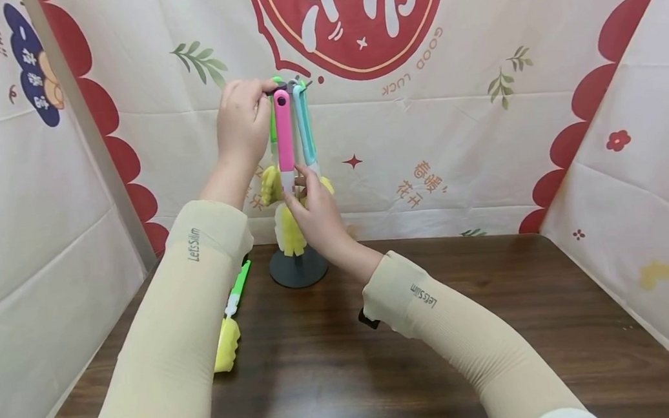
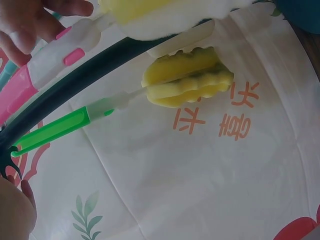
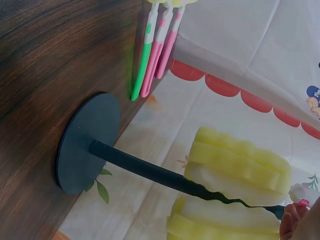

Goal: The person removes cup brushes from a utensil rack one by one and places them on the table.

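A dark stand (image 1: 299,273) with hooks at its top stands on the table, hung with sponge brushes. My left hand (image 1: 240,122) grips the hooked top of the stand from the left. Lower down, my right hand (image 1: 322,217) pinches a pink-handled sponge brush (image 1: 284,131) at the white part of its handle. That brush hangs upright on the near side, yellow-and-white sponge downward. Beside it hang a light-blue-handled brush (image 1: 305,127) and a green-handled brush (image 2: 55,131), whose yellow sponge shows clearly in the left wrist view. The stand's pole is mostly hidden behind the brushes in the head view.
Left of the stand, a green-handled brush (image 3: 142,70) and two pink-handled brushes (image 3: 152,67) lie side by side on the brown wooden table (image 1: 471,329). My left sleeve partly covers them in the head view. Printed white cloth (image 1: 482,153) surrounds the table's back and sides.
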Motion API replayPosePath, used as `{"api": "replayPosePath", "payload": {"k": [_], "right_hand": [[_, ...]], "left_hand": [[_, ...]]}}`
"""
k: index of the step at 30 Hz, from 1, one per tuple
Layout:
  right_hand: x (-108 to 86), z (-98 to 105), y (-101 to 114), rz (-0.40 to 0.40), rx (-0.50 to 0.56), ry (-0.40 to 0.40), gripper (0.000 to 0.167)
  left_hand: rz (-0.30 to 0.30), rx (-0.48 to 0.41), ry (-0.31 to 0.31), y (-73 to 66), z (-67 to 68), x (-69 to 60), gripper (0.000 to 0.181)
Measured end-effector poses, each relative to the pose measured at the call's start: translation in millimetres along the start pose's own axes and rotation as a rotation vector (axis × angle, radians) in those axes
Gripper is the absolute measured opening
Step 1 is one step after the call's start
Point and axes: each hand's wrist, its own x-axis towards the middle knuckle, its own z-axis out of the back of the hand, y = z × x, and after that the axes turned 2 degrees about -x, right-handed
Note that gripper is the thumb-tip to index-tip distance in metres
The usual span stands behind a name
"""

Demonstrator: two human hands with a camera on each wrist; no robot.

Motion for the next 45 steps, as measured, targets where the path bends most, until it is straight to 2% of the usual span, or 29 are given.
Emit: {"api": "replayPosePath", "payload": {"k": [8,17,23,32,39,45], "right_hand": [[0.7,-5.3,-2.7,-0.028,0.111,-0.032,0.049],[2.4,-5.7,4.4,-0.033,0.188,-0.068,0.04],[5.2,-3.4,7.2,-0.082,0.279,-0.052,0.038],[4.5,2.2,4.6,-0.114,0.353,-0.061,0.037],[1.6,6.2,4.6,-0.084,0.353,-0.048,0.038],[-5.0,8.2,6.1,-0.055,0.336,-0.023,0.038]], "left_hand": [[0.001,-0.008,0.025,-1.5,-0.7,-0.9,0.037],[-0.007,0.065,0.056,0.4,5.4,2.1,0.038],[0.026,0.068,0.057,2.3,6.4,2.5,0.038],[0.079,0.041,0.068,-2.5,3.2,3.5,0.038],[0.092,0.056,0.079,-9.9,4.0,4.3,0.038],[0.069,0.095,0.113,-10.0,8.5,3.5,0.037]]}}
